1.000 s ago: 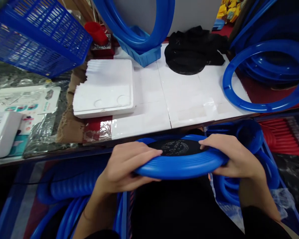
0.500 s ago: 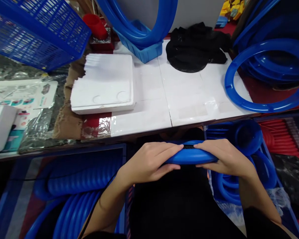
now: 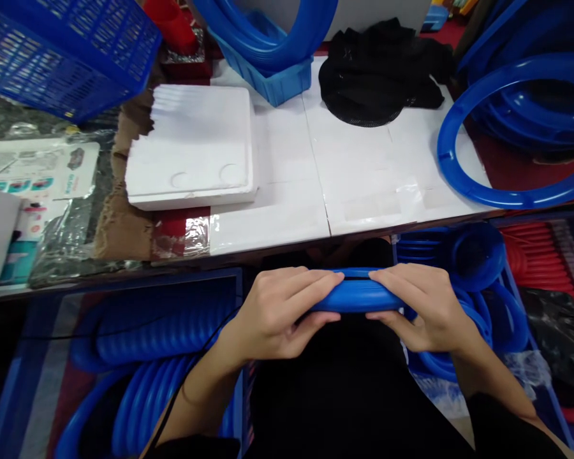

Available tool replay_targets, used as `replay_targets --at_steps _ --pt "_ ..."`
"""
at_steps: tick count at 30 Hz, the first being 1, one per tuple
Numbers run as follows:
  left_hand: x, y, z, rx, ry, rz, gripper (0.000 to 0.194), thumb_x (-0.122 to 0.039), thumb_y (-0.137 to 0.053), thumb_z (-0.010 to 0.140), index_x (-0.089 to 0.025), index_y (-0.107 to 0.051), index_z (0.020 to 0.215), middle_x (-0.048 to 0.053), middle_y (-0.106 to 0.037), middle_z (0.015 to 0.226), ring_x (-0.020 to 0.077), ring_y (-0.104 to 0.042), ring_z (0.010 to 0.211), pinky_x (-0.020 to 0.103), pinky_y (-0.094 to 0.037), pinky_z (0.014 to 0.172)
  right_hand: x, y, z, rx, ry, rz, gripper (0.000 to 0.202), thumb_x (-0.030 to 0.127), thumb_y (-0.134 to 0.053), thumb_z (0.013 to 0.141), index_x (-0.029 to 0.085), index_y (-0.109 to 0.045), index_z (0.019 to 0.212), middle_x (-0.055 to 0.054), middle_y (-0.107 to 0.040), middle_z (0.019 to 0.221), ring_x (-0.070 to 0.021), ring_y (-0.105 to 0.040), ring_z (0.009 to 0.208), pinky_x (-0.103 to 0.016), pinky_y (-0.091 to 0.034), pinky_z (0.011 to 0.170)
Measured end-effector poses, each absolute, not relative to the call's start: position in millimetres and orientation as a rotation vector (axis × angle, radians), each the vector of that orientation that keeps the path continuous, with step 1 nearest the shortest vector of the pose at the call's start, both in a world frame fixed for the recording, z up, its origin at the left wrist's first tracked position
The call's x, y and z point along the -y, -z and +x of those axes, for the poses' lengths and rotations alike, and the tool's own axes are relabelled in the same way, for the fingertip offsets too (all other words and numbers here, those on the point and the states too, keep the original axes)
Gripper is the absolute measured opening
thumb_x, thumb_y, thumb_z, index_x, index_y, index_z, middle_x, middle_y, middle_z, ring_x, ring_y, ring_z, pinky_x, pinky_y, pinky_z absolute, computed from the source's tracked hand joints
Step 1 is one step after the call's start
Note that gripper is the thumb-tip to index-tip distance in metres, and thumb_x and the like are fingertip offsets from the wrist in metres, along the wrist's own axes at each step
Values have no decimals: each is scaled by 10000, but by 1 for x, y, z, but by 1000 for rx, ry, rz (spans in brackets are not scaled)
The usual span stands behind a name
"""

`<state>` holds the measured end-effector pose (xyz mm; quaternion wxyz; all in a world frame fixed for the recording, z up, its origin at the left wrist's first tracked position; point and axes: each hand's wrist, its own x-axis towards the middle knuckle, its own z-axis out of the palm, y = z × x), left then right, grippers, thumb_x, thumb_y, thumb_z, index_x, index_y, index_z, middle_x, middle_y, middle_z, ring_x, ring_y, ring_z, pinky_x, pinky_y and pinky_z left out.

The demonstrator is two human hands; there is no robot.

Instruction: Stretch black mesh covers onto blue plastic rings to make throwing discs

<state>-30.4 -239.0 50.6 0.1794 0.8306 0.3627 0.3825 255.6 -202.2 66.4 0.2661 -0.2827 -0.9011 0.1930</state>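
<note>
In front of my body, below the table edge, I hold a blue plastic ring (image 3: 361, 299), seen nearly edge-on. My left hand (image 3: 291, 309) grips its left side, fingers over the top and thumb beneath. On the right side my right hand (image 3: 423, 306) has the same grip. A narrow dark slit shows along the ring's top between my fingertips. Its far side is mostly hidden by my hands.
A white foam block (image 3: 191, 146) and a black cloth (image 3: 382, 73) lie on the white tabletop (image 3: 291, 220). Blue rings (image 3: 459, 153) overhang at right. Crates of blue rings (image 3: 148, 350) stand on both sides below. A blue basket (image 3: 76, 57) is at upper left.
The view has shifted slightly, so the table's things sit higher. The gap along the ring's top looks narrower now, and my right thumb has moved left along its underside. Both hands still hold it.
</note>
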Motion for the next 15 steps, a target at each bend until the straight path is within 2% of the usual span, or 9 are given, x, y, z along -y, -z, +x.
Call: replay_targets --at_steps 5,8,11,13,15 --pt "237 -37 -70 -813 -1088 2185 552 -337 -786 973 -197 -675 1496 154 -812 1224 287 -789 1076 394 -636 935 189 -69 270 2473 -536 -684 616 431 -768 969 226 -573 1517 -115 -792 1169 -282 -780 1019 -424 -631 908" --pt "233 -22 -88 -712 -1234 1961 529 -402 -793 968 -193 -716 1448 166 -809 1207 316 -770 1078 431 -638 907 180 -65 290 2399 -660 -715 512 386 -730 980 245 -605 1455 -95 -789 1159 -282 -775 1061 -424 -630 927" --pt "229 -19 -81 -804 -1024 1926 550 -419 -771 990 -220 -668 1492 152 -789 1272 304 -763 1136 409 -631 968 178 -57 295 2422 -690 -801 408 408 -753 987 232 -646 1339 -78 -794 1076 -253 -781 966 -363 -622 850" --pt "225 -24 -62 -869 -799 2035 654 -471 -774 986 -233 -588 1566 145 -763 1347 294 -760 1184 388 -620 1011 180 -53 290 2496 -681 -778 431 425 -765 994 213 -630 1345 -76 -794 1064 -234 -777 917 -345 -610 819" --pt "223 -32 -41 -883 -731 2168 694 -503 -768 987 -223 -548 1582 138 -767 1349 284 -776 1160 377 -627 996 182 -53 284 2550 -666 -733 467 424 -759 1008 198 -604 1385 -84 -794 1097 -233 -773 930 -353 -601 828"
